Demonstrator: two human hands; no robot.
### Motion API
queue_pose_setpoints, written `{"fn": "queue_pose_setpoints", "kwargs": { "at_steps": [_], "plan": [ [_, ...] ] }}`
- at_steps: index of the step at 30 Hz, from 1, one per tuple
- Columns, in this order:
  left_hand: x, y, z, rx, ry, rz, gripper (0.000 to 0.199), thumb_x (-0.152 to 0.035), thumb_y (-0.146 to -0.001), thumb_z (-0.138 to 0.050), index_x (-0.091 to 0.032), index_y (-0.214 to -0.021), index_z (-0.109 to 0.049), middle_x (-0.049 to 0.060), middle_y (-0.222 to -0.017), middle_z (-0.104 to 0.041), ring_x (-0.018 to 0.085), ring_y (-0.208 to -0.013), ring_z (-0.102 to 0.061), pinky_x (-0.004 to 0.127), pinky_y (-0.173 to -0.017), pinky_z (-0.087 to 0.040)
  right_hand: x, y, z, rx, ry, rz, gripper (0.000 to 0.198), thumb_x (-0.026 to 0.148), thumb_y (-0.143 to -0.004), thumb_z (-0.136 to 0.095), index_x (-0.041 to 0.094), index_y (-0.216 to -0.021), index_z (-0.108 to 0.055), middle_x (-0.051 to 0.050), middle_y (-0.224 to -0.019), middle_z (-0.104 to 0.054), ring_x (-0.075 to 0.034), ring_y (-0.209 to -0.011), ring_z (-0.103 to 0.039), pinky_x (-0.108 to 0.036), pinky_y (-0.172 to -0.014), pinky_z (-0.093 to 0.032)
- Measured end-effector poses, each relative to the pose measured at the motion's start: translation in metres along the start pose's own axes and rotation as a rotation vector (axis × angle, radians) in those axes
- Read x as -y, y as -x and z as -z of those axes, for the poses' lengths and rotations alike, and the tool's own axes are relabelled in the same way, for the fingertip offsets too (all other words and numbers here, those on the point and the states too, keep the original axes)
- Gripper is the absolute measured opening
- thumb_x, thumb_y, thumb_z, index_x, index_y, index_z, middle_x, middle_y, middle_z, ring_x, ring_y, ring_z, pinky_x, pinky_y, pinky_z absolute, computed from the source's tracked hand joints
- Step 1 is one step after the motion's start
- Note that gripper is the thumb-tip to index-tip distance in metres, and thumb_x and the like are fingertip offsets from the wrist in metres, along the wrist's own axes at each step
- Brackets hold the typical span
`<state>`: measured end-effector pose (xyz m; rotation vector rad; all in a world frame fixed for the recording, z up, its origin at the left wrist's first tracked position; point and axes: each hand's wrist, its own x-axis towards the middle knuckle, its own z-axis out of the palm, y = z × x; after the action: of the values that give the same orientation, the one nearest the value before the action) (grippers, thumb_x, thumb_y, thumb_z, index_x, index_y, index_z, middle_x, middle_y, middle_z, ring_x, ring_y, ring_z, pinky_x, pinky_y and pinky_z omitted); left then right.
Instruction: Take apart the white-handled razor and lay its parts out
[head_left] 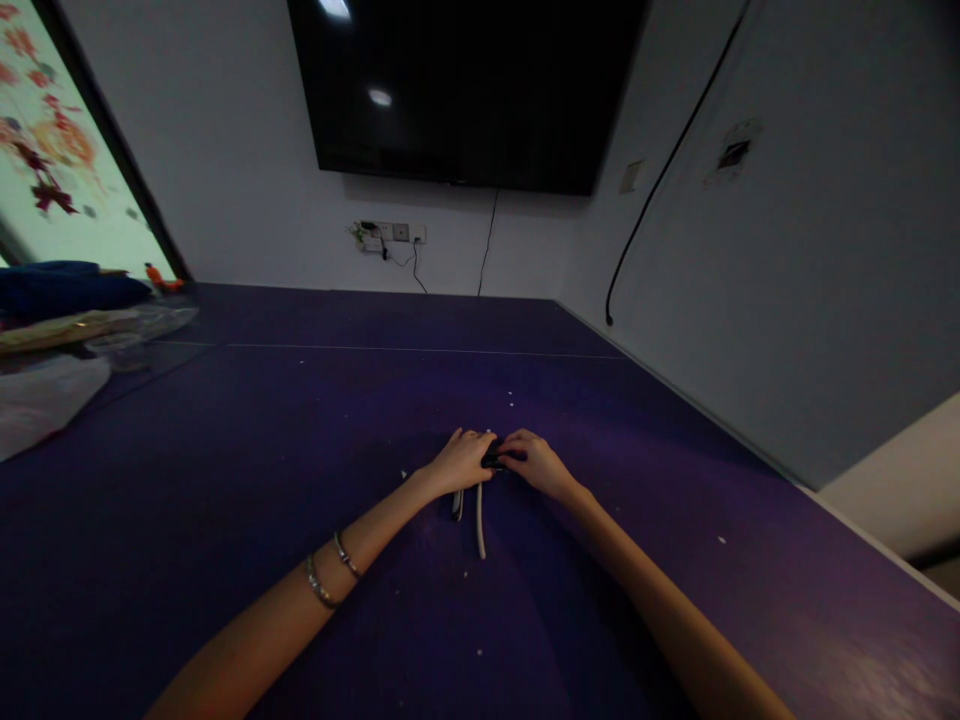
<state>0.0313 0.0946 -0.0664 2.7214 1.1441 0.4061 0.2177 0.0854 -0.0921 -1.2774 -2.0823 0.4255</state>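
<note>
Both hands meet over the middle of a dark purple table point(337, 420). My left hand point(466, 460) is closed on a small black object point(493, 458), too small and covered to name. From the other side, my right hand point(531, 460) pinches the same object with thumb and fingertips. A pale cord-like strip point(481, 525) lies on the table just below my left hand, its upper end hidden under the hand. Beside the strip is a short silvery item point(457, 505), partly covered by my left hand; its kind cannot be made out.
Small white scraps point(511, 398) dot the table. Plastic bags point(52, 395) and dark blue cloth point(71, 288) lie at the left edge. A television point(465, 90) hangs on the far wall above sockets point(401, 232). A black cable point(660, 180) hangs along the right wall.
</note>
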Motion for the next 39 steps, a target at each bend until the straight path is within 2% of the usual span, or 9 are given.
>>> {"fn": "queue_pose_setpoints", "kwargs": {
  "at_steps": [7, 13, 17, 20, 24, 29, 34, 39],
  "plan": [
    [-0.001, 0.000, 0.002, 0.023, -0.013, 0.015, 0.050, -0.028, -0.076, -0.057, -0.015, -0.123, -0.046, 0.011, -0.123, -0.056, 0.027, -0.113, -0.050, 0.045, -0.100, -0.030, -0.002, -0.001, 0.000, -0.013, -0.035, 0.024, 0.016, 0.022, -0.078, -0.059, 0.021, -0.087, -0.072, -0.006, -0.092, -0.062, -0.017, -0.085, -0.058, -0.030, -0.078, -0.047],
    [-0.004, 0.001, 0.006, 0.013, -0.030, -0.007, 0.050, -0.028, -0.075, -0.058, -0.014, -0.122, -0.047, 0.012, -0.121, -0.057, 0.026, -0.113, -0.050, 0.042, -0.100, -0.032, -0.004, -0.003, 0.012, -0.117, -0.092, 0.003, 0.018, 0.022, -0.079, -0.056, 0.018, -0.089, -0.071, -0.007, -0.090, -0.064, -0.017, -0.085, -0.059, -0.030, -0.078, -0.046],
    [-0.007, 0.002, 0.032, -0.054, -0.050, 0.021, 0.050, -0.031, -0.076, -0.058, -0.014, -0.121, -0.048, 0.011, -0.120, -0.057, 0.025, -0.112, -0.050, 0.037, -0.094, -0.038, -0.003, -0.004, 0.024, -0.142, -0.097, -0.019, 0.020, 0.025, -0.078, -0.055, 0.018, -0.088, -0.071, -0.007, -0.089, -0.065, -0.018, -0.084, -0.060, -0.030, -0.077, -0.046],
    [-0.007, 0.008, 0.061, -0.081, -0.065, 0.118, 0.032, -0.033, -0.078, -0.055, -0.018, -0.106, -0.059, 0.007, -0.104, -0.064, 0.021, -0.097, -0.058, 0.031, -0.081, -0.045, -0.002, -0.005, 0.037, -0.174, -0.084, -0.028, 0.021, 0.025, -0.078, -0.054, 0.018, -0.089, -0.071, -0.007, -0.090, -0.066, -0.018, -0.083, -0.060, -0.030, -0.076, -0.046],
    [-0.008, 0.024, 0.081, 0.033, -0.104, 0.270, 0.022, -0.036, -0.076, -0.055, -0.020, -0.087, -0.066, 0.005, -0.090, -0.068, 0.020, -0.082, -0.062, 0.029, -0.069, -0.046, -0.002, -0.006, 0.057, -0.240, -0.057, -0.034, 0.022, 0.027, -0.077, -0.055, 0.018, -0.089, -0.071, -0.008, -0.090, -0.067, -0.018, -0.083, -0.060, -0.030, -0.075, -0.046],
    [-0.017, 0.044, 0.063, 0.194, -0.093, 0.398, 0.024, -0.040, -0.074, -0.054, -0.020, -0.074, -0.067, 0.006, -0.082, -0.069, 0.023, -0.076, -0.065, 0.032, -0.065, -0.048, -0.002, -0.008, 0.075, -0.288, -0.087, -0.120, 0.026, 0.033, -0.078, -0.053, 0.017, -0.090, -0.071, -0.008, -0.091, -0.069, -0.019, -0.079, -0.062, -0.031, -0.069, -0.047],
    [-0.023, 0.054, 0.039, 0.197, -0.109, 0.439, 0.037, -0.049, -0.079, -0.046, -0.019, -0.077, -0.067, 0.009, -0.083, -0.069, 0.025, -0.080, -0.066, 0.036, -0.069, -0.050, 0.001, -0.006, 0.077, -0.249, -0.159, -0.181, 0.031, 0.035, -0.076, -0.053, 0.015, -0.092, -0.070, -0.009, -0.083, -0.070, -0.019, -0.073, -0.062, -0.027, -0.060, -0.047],
    [-0.026, 0.054, 0.027, 0.214, -0.151, 0.454, 0.032, -0.042, -0.080, -0.045, -0.018, -0.082, -0.067, 0.010, -0.086, -0.069, 0.026, -0.083, -0.066, 0.038, -0.071, -0.051, 0.003, -0.003, 0.076, -0.235, -0.233, -0.204, 0.031, 0.034, -0.072, -0.054, 0.014, -0.090, -0.070, -0.008, -0.082, -0.070, -0.017, -0.069, -0.062, -0.025, -0.056, -0.047]
  ]
}}
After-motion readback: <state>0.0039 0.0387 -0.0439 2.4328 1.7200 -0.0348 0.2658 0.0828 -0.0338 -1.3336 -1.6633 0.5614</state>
